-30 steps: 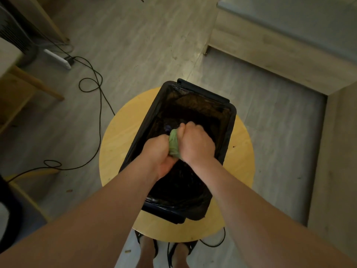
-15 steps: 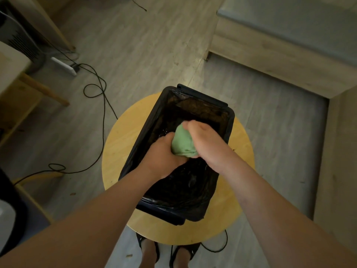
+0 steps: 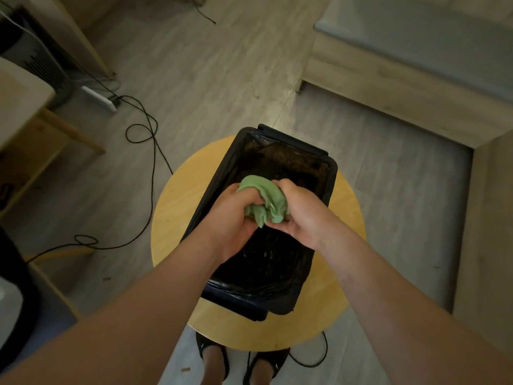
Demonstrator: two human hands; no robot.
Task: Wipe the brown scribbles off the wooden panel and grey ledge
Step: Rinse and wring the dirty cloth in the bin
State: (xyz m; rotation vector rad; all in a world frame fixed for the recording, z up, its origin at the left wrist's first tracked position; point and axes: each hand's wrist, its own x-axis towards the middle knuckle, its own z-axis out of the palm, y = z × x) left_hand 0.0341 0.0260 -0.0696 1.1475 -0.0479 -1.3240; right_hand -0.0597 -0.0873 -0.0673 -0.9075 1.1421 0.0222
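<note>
A bunched green cloth [image 3: 265, 200] is held over a black bin [image 3: 327, 176] lined with a black bag. My left hand [image 3: 231, 226] grips the cloth from the left with curled fingers. My right hand [image 3: 301, 215] holds its right side, palm turned partly up. The bin stands on a round yellow wooden stool [image 3: 177, 218]. A pale wooden panel [image 3: 388, 90] with a grey ledge [image 3: 416, 31] on top lies at the upper right. No brown scribbles are plain to see on them from here.
Black cables [image 3: 144, 140] and a white power strip [image 3: 98, 98] lie on the grey floor at the left. A wooden table leg [image 3: 72, 132] and shelf stand at the left edge. My feet [image 3: 241, 362] show under the stool.
The tightly wrung cloth has loosened into a larger bunch. My right hand has turned palm up and my left hand has shifted its hold. The view has tilted slightly.
</note>
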